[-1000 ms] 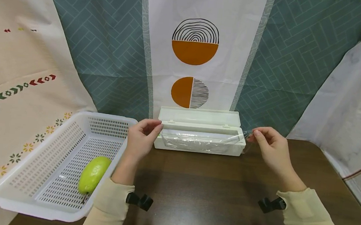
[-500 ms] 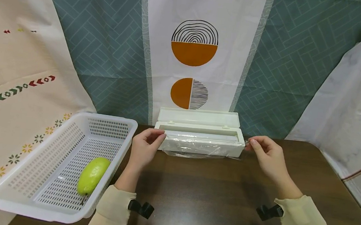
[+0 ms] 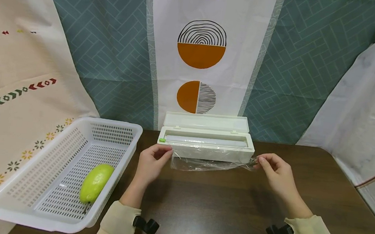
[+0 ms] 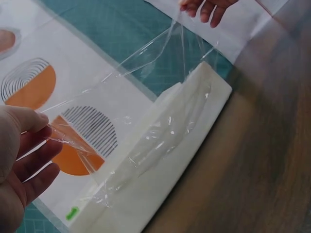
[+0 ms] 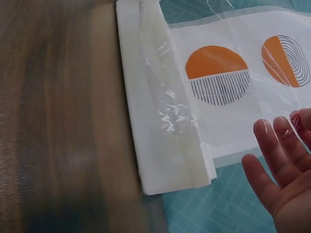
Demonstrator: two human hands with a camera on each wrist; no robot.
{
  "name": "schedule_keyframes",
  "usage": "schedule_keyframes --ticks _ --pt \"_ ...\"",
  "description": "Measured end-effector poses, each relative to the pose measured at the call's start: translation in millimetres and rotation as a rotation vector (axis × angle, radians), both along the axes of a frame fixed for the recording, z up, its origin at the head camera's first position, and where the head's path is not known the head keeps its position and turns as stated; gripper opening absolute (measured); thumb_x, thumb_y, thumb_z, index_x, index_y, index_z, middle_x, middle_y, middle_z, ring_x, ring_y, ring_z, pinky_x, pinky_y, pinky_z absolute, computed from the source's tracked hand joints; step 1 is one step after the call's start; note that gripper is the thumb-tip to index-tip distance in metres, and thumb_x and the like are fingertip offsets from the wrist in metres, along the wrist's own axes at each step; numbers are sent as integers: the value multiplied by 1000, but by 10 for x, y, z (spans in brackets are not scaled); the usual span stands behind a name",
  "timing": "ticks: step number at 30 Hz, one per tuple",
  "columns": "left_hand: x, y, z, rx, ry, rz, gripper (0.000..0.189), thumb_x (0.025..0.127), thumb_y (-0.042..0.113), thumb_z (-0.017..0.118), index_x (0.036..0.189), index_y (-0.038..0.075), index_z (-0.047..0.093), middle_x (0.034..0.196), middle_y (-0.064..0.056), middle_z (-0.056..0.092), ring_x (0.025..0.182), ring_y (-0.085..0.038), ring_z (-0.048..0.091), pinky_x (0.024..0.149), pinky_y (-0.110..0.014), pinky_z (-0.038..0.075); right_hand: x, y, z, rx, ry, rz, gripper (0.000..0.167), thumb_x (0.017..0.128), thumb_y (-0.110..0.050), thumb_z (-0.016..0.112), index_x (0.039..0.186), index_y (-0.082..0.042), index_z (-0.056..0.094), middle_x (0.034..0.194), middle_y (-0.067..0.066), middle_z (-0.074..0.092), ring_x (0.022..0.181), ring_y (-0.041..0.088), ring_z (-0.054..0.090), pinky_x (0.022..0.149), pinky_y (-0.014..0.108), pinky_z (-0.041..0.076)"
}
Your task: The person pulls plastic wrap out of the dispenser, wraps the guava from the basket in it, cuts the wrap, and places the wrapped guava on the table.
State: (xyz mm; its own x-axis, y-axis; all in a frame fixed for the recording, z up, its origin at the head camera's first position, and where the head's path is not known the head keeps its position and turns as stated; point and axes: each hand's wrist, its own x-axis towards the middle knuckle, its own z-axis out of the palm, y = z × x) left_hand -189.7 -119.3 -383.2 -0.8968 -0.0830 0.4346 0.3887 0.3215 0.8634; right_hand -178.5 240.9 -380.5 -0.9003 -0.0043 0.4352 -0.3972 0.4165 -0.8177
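Observation:
Clear plastic wrap stretches between both hands in front of a white wrap dispenser box. The box's lid stands raised at the back, and a roll lies inside. My left hand pinches the film's left corner between thumb and forefinger, just off the box's front left end. At the opposite end, my right hand pinches the film's right corner, where it is bunched. In the left wrist view, the film runs over the box front in wrinkles, and a green slider shows near the end.
On the left stands a white perforated basket with a yellow-green, mango-like fruit in it. The brown table reaches back to a patterned cloth hanging behind the box.
Both hands have come down and toward the person, drawing the film out past the box's front edge. The left hand has also shifted slightly right. The basket and fruit stay put.

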Motion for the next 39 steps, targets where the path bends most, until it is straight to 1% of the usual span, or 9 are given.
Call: schedule_keyframes --ticks 4,9,16,21,24,28,31,34,39 --pt "15 -17 -68 -4 -15 -13 8 83 7 71 90 3 72 86 -11 70 73 -5 60 65 -18 50 27 19 -57 12 -11 18 15 95 -10 56 98 3 63 82 -1 67 72 5 66 70 12 49" --pt "27 -31 -142 -6 -28 -10 8 82 8 72 90 4 73 85 -10 70 72 -6 59 64 -18 49 49 8 -105 19 -18 55 12 94 -7 56 98 2 63 81 -1 67 73 7 67 69 13 50" --pt "50 -59 -239 25 -19 -19 8 81 6 73 88 2 72 81 -13 70 69 -5 59 61 -18 48 65 15 -234 78 -44 64 11 94 -10 56 95 -2 64 79 13 68 71 7 66 62 18 49" --pt "55 -57 -300 32 -72 -10 9 81 7 73 88 2 73 83 -13 70 69 -3 58 63 -18 48 114 16 -314 57 -36 95 9 93 -6 57 95 -2 65 79 14 67 71 9 65 63 19 50" --pt "77 -41 -281 30 -104 4 9 81 5 73 89 0 72 84 -15 70 69 -3 58 64 -20 48 124 23 -366 50 -35 99 9 93 -5 57 95 -2 65 78 14 66 71 10 64 64 19 51" --pt "184 -7 -137 16 -125 8 9 82 1 71 89 -3 70 83 -17 69 68 -4 56 63 -20 48 124 32 -436 56 -51 98 9 93 -6 57 94 -2 65 77 13 66 70 14 64 64 21 51" --pt "253 11 -54 5 -118 -3 8 82 0 70 88 -4 70 82 -17 69 68 -3 56 63 -20 48 123 39 -476 88 -66 101 10 94 -8 57 94 -2 65 77 11 67 70 13 65 64 24 52" --pt "267 4 -51 18 -105 -29 9 81 -1 70 89 -6 69 85 -19 69 72 -4 58 66 -19 49 122 50 -493 120 -83 107 11 94 -10 56 95 -4 65 79 8 68 72 10 65 65 27 53" --pt "270 -34 -82 62 -98 -96 13 81 -3 69 93 -9 68 90 -22 68 76 -3 60 70 -17 50 132 92 -477 137 -133 135 13 95 -13 56 96 -4 65 83 6 70 75 5 65 68 25 54"
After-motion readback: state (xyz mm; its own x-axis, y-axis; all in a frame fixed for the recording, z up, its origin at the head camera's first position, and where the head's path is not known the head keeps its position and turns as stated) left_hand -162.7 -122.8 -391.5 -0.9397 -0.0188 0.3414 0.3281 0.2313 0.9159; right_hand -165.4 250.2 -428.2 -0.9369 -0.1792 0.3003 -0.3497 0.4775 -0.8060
